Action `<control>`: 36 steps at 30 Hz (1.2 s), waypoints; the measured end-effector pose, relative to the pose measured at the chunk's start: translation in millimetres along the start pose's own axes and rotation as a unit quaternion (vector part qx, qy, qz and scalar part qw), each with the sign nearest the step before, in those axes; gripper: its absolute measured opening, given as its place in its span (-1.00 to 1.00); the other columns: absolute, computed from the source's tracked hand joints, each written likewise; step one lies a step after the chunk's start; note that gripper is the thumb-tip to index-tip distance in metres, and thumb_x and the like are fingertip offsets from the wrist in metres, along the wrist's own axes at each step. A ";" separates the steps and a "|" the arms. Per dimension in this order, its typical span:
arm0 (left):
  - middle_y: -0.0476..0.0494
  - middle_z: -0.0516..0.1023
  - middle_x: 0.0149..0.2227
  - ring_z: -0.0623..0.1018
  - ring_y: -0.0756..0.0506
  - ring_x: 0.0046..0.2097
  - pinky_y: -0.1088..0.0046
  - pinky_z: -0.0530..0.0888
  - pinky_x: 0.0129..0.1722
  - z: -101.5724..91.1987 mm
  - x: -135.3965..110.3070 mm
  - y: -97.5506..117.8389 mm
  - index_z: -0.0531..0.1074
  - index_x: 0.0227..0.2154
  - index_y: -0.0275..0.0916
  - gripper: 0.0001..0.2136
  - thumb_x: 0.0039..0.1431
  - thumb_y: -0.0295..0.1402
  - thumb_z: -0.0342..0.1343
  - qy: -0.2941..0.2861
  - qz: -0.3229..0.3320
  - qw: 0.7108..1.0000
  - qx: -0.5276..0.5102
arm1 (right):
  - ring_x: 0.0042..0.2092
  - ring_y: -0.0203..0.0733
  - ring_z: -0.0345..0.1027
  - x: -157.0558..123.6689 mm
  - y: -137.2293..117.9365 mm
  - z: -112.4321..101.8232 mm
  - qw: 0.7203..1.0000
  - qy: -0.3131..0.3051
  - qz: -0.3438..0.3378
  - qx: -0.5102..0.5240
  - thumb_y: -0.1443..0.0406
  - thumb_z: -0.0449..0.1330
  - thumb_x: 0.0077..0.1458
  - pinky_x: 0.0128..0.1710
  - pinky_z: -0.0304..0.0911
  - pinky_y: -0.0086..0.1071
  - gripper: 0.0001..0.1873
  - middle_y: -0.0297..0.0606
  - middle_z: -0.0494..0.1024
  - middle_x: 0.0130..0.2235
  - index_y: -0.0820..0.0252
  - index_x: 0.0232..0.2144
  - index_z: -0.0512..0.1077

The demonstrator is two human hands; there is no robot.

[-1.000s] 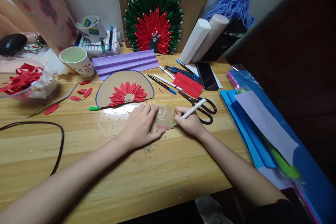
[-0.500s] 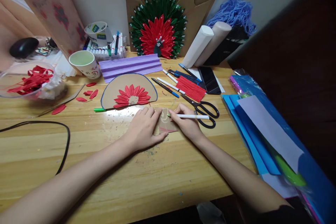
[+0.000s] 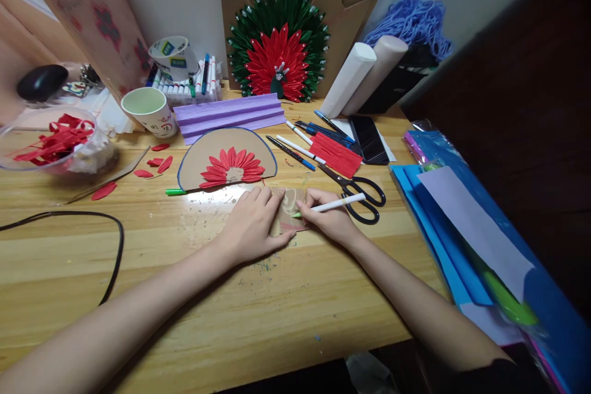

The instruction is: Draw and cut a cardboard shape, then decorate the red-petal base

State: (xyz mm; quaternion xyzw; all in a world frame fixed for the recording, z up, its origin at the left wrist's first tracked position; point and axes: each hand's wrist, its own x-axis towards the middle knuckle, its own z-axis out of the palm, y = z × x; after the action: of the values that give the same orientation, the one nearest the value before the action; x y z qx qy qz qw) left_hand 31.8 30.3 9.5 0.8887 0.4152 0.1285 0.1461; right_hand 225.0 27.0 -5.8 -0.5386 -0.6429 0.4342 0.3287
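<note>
My left hand (image 3: 253,220) lies flat with its fingers stretched out, holding down the left side of a small piece of brown cardboard (image 3: 287,221). Pale curved lines and a reddish band show on that piece. In my right hand (image 3: 330,218) a white marker pen (image 3: 340,204) is pinched, its green tip on or just over the cardboard. Above my left hand rests a cardboard half-circle (image 3: 194,160) edged in blue, with red paper petals (image 3: 231,163) on it. Black-handled scissors (image 3: 362,197) lie right beside my right hand, partly behind the pen.
Pens, red crepe paper (image 3: 336,156) and a phone (image 3: 369,140) lie at the back right. A paper cup (image 3: 150,114), a bowl of red scraps (image 3: 28,166) and a black cable (image 3: 120,240) are on the left. Blue sheets (image 3: 429,221) line the right edge.
The pen tip has moved down the cardboard, and the pen's back end tilts up more. The pale outline looks longer. My left hand stays in place.
</note>
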 end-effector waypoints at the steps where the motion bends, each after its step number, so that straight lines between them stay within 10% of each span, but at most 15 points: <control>1: -0.29 0.35 -0.13 0.34 -0.26 -0.10 0.18 0.31 -0.10 0.1 0.0 -0.1 0.20 0.06 -0.32 -0.43 0.08 -0.03 -0.02 -0.001 0.000 1.000 0.000 | -0.56 -0.34 0.19 -0.1 -0.3 -0.3 1.000 -0.004 0.004 0.014 0.20 0.15 0.08 -0.53 0.09 -0.47 -0.66 -0.41 0.36 -0.63 0.17 -0.64 0.20; 24: -0.28 0.36 -0.15 0.33 -0.24 -0.12 0.22 0.30 -0.12 -0.7 0.4 1.6 0.21 0.08 -0.36 -0.41 0.11 -0.01 -0.05 -0.003 -0.003 1.000 0.013 | -0.61 -0.40 0.07 -2.3 -2.9 -7.4 0.995 -0.099 0.003 0.030 0.24 0.16 0.01 -0.60 -0.03 -0.50 -0.64 -0.45 0.27 -0.68 0.17 -0.70 0.15; 30: -0.26 0.36 -0.16 0.33 -0.24 -0.13 0.22 0.30 -0.11 -1.9 0.3 2.2 0.21 0.07 -0.36 -0.41 0.09 -0.02 -0.02 -0.007 -0.004 1.000 0.022 | -0.64 -0.38 0.15 4.3 2.8 -15.4 0.985 0.103 0.023 0.137 0.11 0.17 0.06 -0.61 0.05 -0.50 -0.66 -0.46 0.32 -0.68 0.15 -0.59 0.20; 36: -0.26 0.36 -0.14 0.33 -0.24 -0.12 0.21 0.30 -0.11 -0.7 -0.2 2.1 0.18 0.09 -0.34 -0.40 0.09 -0.02 -0.02 -0.009 -0.010 1.000 0.019 | -0.64 -0.38 0.13 2.0 1.8 -12.8 0.997 0.062 -0.002 0.043 0.14 0.19 0.06 -0.57 0.08 -0.48 -0.59 -0.46 0.25 -0.73 0.16 -0.68 0.16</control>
State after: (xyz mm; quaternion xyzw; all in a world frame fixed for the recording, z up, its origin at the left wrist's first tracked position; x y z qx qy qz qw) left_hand 32.9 28.9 11.0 0.8881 0.4254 0.1111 0.1338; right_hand 236.7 31.7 -2.3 -0.5484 -0.6035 0.4263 0.3915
